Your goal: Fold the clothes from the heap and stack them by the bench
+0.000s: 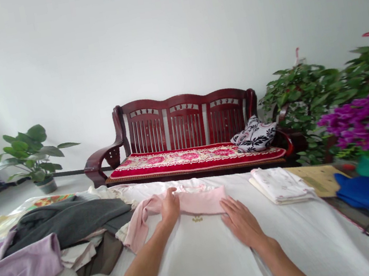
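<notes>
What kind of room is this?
Probably a living room. There's a long wooden bench with a patterned pillow on it, and a potted plant stands on the floor near the wall.

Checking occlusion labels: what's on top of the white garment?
Pink fabric lies across the upper part of the white garment; the left hand and right hand touch it. The garment's surface beneath the fabric and hands is covered.

Text, labels, numbers, signs — none readable.
</notes>
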Demonstrator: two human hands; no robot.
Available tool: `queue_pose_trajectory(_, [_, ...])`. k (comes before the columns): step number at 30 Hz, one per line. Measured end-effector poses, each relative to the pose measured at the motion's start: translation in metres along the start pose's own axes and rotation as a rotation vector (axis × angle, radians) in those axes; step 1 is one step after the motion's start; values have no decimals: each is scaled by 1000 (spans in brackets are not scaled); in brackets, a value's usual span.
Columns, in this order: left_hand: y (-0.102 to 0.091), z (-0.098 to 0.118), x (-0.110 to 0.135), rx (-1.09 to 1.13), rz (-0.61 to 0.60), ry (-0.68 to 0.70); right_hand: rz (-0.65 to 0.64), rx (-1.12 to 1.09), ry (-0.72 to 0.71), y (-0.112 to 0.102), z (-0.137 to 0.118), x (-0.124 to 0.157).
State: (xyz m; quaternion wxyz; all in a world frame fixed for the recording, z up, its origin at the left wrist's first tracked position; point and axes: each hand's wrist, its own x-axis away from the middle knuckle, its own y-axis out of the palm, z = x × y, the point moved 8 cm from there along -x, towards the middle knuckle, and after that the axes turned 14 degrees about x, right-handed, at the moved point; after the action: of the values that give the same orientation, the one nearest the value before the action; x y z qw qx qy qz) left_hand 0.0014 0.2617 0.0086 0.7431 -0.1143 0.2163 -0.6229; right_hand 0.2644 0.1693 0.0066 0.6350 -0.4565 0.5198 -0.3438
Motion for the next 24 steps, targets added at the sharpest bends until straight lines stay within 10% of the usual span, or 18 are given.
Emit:
queue_pose_trajectory(8, [3,-4,5,42,29,96,-8,114,211,4,19,5])
queue_pose_trajectory(14, [4,5,11,-5,-18,211,-64,40,-18,-2,-10,3])
queue_pose_trajectory(24, [0,19,35,-580,-178,317,-171,32,70,10,-12,6])
